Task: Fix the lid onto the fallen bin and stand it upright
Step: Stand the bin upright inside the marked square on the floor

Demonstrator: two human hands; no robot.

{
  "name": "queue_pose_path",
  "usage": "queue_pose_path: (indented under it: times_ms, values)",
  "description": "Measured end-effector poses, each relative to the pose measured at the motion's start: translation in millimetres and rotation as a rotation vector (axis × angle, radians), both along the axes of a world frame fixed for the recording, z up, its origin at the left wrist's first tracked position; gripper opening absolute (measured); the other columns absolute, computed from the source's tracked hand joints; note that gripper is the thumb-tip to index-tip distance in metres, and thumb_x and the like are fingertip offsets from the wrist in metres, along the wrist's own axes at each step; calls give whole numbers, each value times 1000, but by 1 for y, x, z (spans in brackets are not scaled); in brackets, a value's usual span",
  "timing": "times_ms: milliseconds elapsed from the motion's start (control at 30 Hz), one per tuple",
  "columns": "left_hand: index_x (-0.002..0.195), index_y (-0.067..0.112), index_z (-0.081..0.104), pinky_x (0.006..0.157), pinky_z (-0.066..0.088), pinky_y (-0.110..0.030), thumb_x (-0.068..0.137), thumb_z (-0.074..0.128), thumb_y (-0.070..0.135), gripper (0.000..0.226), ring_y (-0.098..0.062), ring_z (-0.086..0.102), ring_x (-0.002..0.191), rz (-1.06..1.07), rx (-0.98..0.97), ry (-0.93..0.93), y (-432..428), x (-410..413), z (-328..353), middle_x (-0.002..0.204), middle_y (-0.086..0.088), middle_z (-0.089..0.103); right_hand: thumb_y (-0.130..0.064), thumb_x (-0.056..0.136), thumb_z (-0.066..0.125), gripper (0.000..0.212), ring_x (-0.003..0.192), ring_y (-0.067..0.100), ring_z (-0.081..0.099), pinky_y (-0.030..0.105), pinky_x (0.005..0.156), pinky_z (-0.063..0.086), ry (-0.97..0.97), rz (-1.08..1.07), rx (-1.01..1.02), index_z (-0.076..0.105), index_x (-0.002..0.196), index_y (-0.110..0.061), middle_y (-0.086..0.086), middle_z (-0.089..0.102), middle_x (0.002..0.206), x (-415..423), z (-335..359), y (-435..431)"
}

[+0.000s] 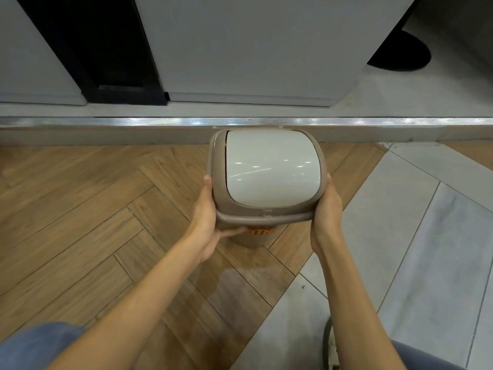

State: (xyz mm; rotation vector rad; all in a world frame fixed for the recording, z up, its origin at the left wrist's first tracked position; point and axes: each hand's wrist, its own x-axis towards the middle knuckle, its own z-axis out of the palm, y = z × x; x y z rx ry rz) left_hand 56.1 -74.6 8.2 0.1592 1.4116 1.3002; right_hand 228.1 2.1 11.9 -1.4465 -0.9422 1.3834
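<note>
Now your left hand [206,222] and right hand [326,213] clasp the bin [253,237] from both sides, lid [269,169] seated on top, upright on the floor [93,209] beside a metal step [106,121].

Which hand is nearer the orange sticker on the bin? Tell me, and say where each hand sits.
Left. The left hand cups the bin under the lid, fingertips nearly touching the orange sticker. The right hand grips the lid's right edge, farther away.

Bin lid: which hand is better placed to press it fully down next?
Probably the right hand: it lies against the lid frame's side, by the rim. The left hand has fingers curled beneath the rim, supporting the bin.
</note>
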Motion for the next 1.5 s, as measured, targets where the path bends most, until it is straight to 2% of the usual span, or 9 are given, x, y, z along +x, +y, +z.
queue_pose_path:
  times_ms: [100, 200, 600, 767, 900, 1100, 1267, 1400, 1500]
  values:
    - [131, 28, 55, 68, 60, -51, 94, 30, 64, 57, -33, 67, 105, 8, 42, -51, 5, -4, -3, 122, -5, 68, -40, 99, 30, 44, 121, 15, 57, 37, 104, 46, 19, 9, 59, 62, 127, -27, -1, 66, 128, -2, -10, 5]
    - [133, 27, 54, 65, 60, -50, 94, 33, 62, 57, -34, 66, 106, 15, 70, -80, 10, -7, -6, 124, -7, 67, -37, 97, 33, 43, 123, 18, 57, 43, 108, 44, 50, 14, 79, 63, 126, -26, 0, 65, 130, -4, -14, 17]
    - [106, 28, 58, 64, 61, -52, 96, 31, 59, 42, -32, 63, 106, -17, 106, -62, 62, -18, -4, 116, -7, 65, -42, 96, 38, 41, 102, 17, 62, 41, 91, 50, 111, 66, 115, 66, 118, -22, -5, 72, 102, -16, -21, 81]
    - [119, 25, 52, 63, 60, -54, 96, 34, 59, 45, -40, 54, 119, -18, 101, -59, 88, -26, -3, 121, -10, 59, -42, 97, 38, 42, 90, 14, 59, 32, 78, 49, 114, 80, 120, 66, 120, -21, -5, 70, 94, -23, -23, 105]
    - [114, 26, 54, 66, 60, -57, 95, 35, 60, 43, -42, 46, 127, -13, 93, -59, 106, -30, -4, 133, -13, 54, -50, 93, 37, 47, 107, 21, 61, 43, 96, 49, 58, 82, 102, 65, 121, -25, 1, 70, 113, -28, -21, 122]
    - [134, 21, 49, 63, 59, -57, 95, 35, 61, 57, -43, 42, 130, 21, 91, -62, 128, -38, -4, 139, -12, 50, -41, 101, 29, 36, 97, 17, 61, 46, 96, 52, 20, 141, 116, 63, 92, -35, -5, 67, 94, -36, -15, 143]
    - [137, 20, 46, 63, 59, -58, 95, 38, 59, 59, -44, 46, 126, 42, 94, -59, 141, -40, -2, 142, -14, 46, -41, 101, 30, 38, 102, 19, 62, 43, 90, 55, 24, 132, 101, 62, 113, -25, -3, 67, 98, -42, -13, 157]
    - [138, 21, 44, 67, 57, -62, 95, 38, 58, 58, -45, 46, 126, 49, 79, -41, 147, -42, 0, 143, -13, 45, -41, 101, 30, 36, 98, 16, 62, 38, 82, 56, 19, 132, 110, 61, 112, -26, -4, 66, 96, -43, -15, 165]
    - [143, 21, 38, 83, 48, -71, 94, 35, 62, 63, -47, 40, 131, 10, 35, -17, 151, -45, 1, 147, -14, 41, -42, 101, 30, 36, 96, 16, 61, 35, 76, 54, 29, 126, 107, 60, 112, -25, -4, 65, 97, -44, -15, 168]
